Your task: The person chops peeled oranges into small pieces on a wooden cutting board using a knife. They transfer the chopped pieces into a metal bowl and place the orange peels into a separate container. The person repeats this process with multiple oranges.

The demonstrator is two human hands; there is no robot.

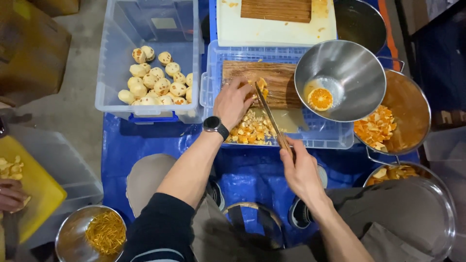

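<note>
Orange piece (261, 86) sits on the wooden cutting board (279, 82), which rests across an upturned blue crate (310, 138) — no tabletop here, everything is on a blue tarp (145, 145) on the floor. Left hand (233, 103) pins the fruit from above, fingers curled down onto it; right hand (300, 167) is wrapped closed around the handle of a knife (270, 116), blade angled up toward the fruit. Judgement: the piece is light, soft and wet with juice, so likely slippery; best held down at its back edge, fingertips tucked away from the blade. A heap of peel scraps (250, 130) lies just in front of the board. Counts — one knife, two wooden boards (second (275, 9) on a white tray further back), one orange half (320, 98) in a tilted steel bowl (349, 63), two more steel bowls on the right with peel pieces (376, 127), one steel bowl of fine shreds (106, 233) lower left. Clear bin (145, 29) holds roughly twenty peeled oranges (158, 85); exact count not possible, some overlap. Another person's hand (10, 194) on a yellow board (34, 184), far left.
</note>
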